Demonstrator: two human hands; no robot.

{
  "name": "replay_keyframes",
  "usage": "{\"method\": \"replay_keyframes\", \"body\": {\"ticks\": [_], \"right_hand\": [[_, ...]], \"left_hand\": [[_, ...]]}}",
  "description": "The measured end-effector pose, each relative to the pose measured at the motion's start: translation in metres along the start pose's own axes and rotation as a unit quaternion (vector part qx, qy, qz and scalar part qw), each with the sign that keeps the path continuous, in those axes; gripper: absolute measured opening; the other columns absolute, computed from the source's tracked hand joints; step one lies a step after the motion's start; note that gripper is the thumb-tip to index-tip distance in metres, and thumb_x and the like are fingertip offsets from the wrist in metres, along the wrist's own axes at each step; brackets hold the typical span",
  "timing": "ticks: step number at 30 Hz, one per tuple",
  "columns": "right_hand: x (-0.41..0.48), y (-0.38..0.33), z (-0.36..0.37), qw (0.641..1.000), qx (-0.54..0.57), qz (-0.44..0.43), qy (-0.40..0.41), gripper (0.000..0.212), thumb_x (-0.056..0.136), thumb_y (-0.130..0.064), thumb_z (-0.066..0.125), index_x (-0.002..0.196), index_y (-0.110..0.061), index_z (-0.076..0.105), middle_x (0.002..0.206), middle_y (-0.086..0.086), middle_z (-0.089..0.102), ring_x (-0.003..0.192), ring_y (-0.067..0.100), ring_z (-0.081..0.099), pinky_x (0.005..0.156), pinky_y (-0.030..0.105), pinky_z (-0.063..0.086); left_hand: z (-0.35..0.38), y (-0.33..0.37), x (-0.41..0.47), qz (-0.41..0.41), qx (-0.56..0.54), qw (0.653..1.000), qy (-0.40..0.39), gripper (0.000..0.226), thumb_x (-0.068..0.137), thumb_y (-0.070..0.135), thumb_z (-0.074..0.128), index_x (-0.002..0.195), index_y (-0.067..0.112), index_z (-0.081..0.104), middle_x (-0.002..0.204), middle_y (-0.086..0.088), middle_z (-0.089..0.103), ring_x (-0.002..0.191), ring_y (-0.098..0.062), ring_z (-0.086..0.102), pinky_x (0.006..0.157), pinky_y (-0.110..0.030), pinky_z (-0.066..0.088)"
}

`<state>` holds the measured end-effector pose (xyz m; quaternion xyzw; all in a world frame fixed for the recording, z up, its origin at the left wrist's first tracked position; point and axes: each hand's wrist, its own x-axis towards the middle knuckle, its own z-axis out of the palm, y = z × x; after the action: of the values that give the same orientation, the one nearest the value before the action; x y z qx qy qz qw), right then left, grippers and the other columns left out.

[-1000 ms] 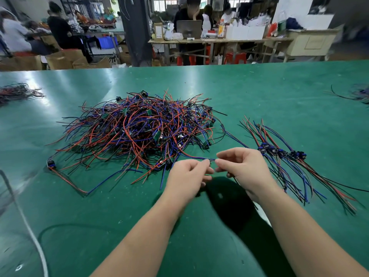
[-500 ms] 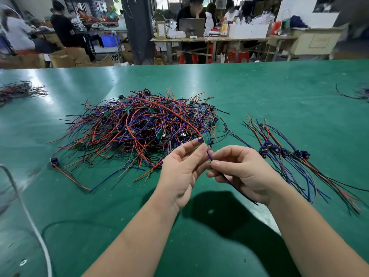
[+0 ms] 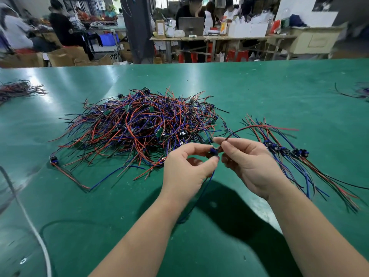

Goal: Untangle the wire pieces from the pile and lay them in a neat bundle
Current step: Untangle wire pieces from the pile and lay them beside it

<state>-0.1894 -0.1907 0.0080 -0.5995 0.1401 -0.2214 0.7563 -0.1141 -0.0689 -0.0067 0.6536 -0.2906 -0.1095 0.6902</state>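
- Wire piece (image 3: pixel 214 151): my left hand (image 3: pixel 185 172) pinches its connector, my right hand (image 3: pixel 247 164) its leads.
- Its loose red lead may hook my bundle (image 3: pixel 289 156), muddling it.

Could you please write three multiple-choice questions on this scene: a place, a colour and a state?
1. Where is the sorted bundle relative to the tangled pile? A. right B. left C. on top
2. What colour is the table? A. white B. green C. yellow
3. What is the left hand doing? A. lying flat B. pinching a blue connector C. hanging idle
1 A: it lies right of the pile. 2 B: the top is green. 3 B: thumb and finger close on the connector.
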Motion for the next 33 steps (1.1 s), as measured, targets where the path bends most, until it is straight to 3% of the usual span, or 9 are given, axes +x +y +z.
{"method": "replay_keyframes", "body": {"ticks": [3, 6, 10, 18, 21, 27, 30, 33], "right_hand": [[0.000, -0.001, 0.000, 1.000, 0.004, -0.002, 0.001, 0.013, 0.066, -0.022, 0.066, 0.071, -0.019, 0.078, 0.068, -0.002, 0.070, 0.061, 0.011, 0.053, 0.061, 0.019, 0.041], [0.001, -0.003, -0.004, 1.000, 0.010, 0.012, -0.002, 0.013, 0.068, -0.020, 0.065, 0.070, -0.017, 0.078, 0.062, -0.001, 0.067, 0.057, 0.008, 0.054, 0.056, 0.015, 0.043], [0.002, 0.001, -0.007, 0.999, -0.029, 0.017, 0.025, 0.009, 0.067, -0.016, 0.069, 0.072, -0.012, 0.075, 0.060, 0.003, 0.065, 0.051, 0.009, 0.054, 0.049, 0.014, 0.041], [0.005, 0.004, -0.010, 0.996, -0.059, 0.047, 0.055, 0.007, 0.076, -0.006, 0.071, 0.071, -0.002, 0.068, 0.055, 0.005, 0.060, 0.044, 0.007, 0.052, 0.043, 0.015, 0.038], [0.008, 0.002, -0.015, 0.992, -0.078, 0.063, 0.081, 0.015, 0.082, -0.009, 0.069, 0.069, -0.002, 0.065, 0.053, 0.003, 0.059, 0.042, 0.005, 0.051, 0.040, 0.013, 0.038], [0.017, -0.011, -0.042, 0.973, -0.002, 0.045, 0.227, 0.010, 0.082, -0.006, 0.070, 0.080, -0.001, 0.062, 0.051, 0.002, 0.062, 0.040, 0.004, 0.054, 0.039, 0.012, 0.041], [0.017, -0.009, -0.045, 0.966, 0.023, 0.042, 0.253, 0.016, 0.083, -0.005, 0.070, 0.093, 0.004, 0.062, 0.062, 0.011, 0.062, 0.040, 0.007, 0.056, 0.040, 0.014, 0.045], [0.019, -0.007, -0.044, 0.964, 0.022, 0.031, 0.264, 0.013, 0.090, -0.011, 0.064, 0.086, 0.001, 0.062, 0.073, 0.012, 0.060, 0.040, 0.011, 0.059, 0.041, 0.018, 0.048]], "left_hand": [[0.004, 0.002, -0.005, -0.010, 0.010, 1.000, -0.025, 0.017, 0.067, 0.021, 0.081, 0.080, 0.019, 0.072, 0.072, 0.003, 0.073, 0.053, -0.010, 0.055, 0.058, -0.035, 0.055], [0.005, 0.007, -0.004, -0.101, -0.092, 0.989, -0.057, 0.014, 0.074, 0.022, 0.078, 0.083, 0.014, 0.072, 0.074, 0.000, 0.074, 0.057, -0.011, 0.065, 0.053, -0.025, 0.054], [0.006, 0.005, -0.003, -0.181, -0.140, 0.971, -0.064, 0.004, 0.078, 0.015, 0.074, 0.080, 0.011, 0.072, 0.071, -0.003, 0.073, 0.060, -0.012, 0.067, 0.058, -0.021, 0.055], [0.015, -0.002, -0.007, -0.198, -0.161, 0.967, -0.026, 0.005, 0.077, 0.006, 0.074, 0.077, 0.007, 0.069, 0.060, -0.002, 0.069, 0.053, -0.007, 0.063, 0.052, -0.017, 0.052], [0.007, 0.001, -0.002, -0.225, -0.140, 0.960, -0.093, 0.006, 0.078, 0.003, 0.073, 0.075, 0.005, 0.067, 0.060, -0.007, 0.067, 0.054, -0.013, 0.066, 0.052, -0.019, 0.053], [0.011, 0.003, -0.014, -0.245, -0.039, 0.939, -0.239, 0.013, 0.080, 0.001, 0.072, 0.071, 0.005, 0.065, 0.057, -0.006, 0.066, 0.051, -0.013, 0.064, 0.053, -0.023, 0.056], [0.013, 0.001, -0.016, -0.264, -0.034, 0.927, -0.263, 0.012, 0.082, 0.000, 0.070, 0.074, 0.005, 0.062, 0.057, -0.004, 0.066, 0.052, -0.014, 0.066, 0.057, -0.025, 0.057], [0.005, 0.003, -0.011, -0.272, -0.016, 0.928, -0.255, 0.012, 0.084, 0.001, 0.069, 0.074, 0.004, 0.062, 0.058, -0.005, 0.064, 0.052, -0.014, 0.066, 0.051, -0.021, 0.054]]}}
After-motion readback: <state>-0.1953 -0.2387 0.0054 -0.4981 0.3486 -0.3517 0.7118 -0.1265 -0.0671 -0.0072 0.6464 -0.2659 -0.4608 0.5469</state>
